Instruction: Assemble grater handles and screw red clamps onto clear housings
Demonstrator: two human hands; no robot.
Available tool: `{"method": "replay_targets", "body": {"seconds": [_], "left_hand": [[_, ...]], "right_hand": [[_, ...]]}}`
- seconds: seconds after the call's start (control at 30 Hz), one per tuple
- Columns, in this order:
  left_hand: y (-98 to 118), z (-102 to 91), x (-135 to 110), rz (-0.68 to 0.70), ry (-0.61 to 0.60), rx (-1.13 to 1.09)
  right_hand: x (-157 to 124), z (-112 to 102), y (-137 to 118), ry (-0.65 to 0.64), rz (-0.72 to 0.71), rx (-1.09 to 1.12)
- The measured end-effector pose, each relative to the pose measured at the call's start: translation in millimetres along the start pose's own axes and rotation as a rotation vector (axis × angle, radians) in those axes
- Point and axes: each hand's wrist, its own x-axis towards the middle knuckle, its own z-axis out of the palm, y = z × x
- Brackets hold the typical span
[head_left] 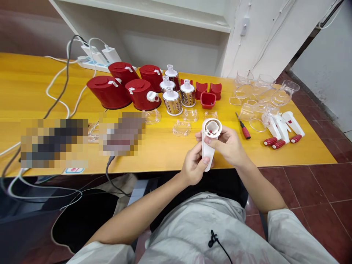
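Both my hands hold a white crank handle near the table's front edge, its round open socket end facing up and its narrow arm pointing toward me. My left hand is closed around the lower arm, thumb on its side. My right hand grips the upper part, with the thumb just below the socket ring. Something small and red shows inside the socket. Right of my hands lies a screwdriver with a red and black grip. Just beyond my hands are several clear plastic pieces.
Several red grater bodies, metal grating drums and red pushers stand at the back. Clear plastic hoppers and white crank handles with red knobs lie right. Cables, a power strip and two blurred items occupy the left.
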Motion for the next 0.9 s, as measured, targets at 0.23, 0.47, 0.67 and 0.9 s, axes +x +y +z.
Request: {"method": "replay_targets", "body": {"seconds": [0.23, 0.47, 0.67, 0.9], "left_hand": [[2.4, -1.7, 0.7, -0.002, 0.028, 0.008], [2.3, -2.8, 3.8, 0.063, -0.008, -0.016], [-2.5, -2.3, 0.8, 0.094, -0.051, -0.033], [-4.4, -3.2, -1.6, 0.074, -0.077, -0.047]], "right_hand": [[-5.7, 6.2, 0.8, 0.016, -0.012, 0.014], [-17.0, 10.9, -4.9, -0.033, -0.037, -0.01], [-18.8, 13.6, -2.5, -0.004, -0.024, -0.032], [-19.0, 15.2, -0.4, 0.052, -0.029, -0.032]]}}
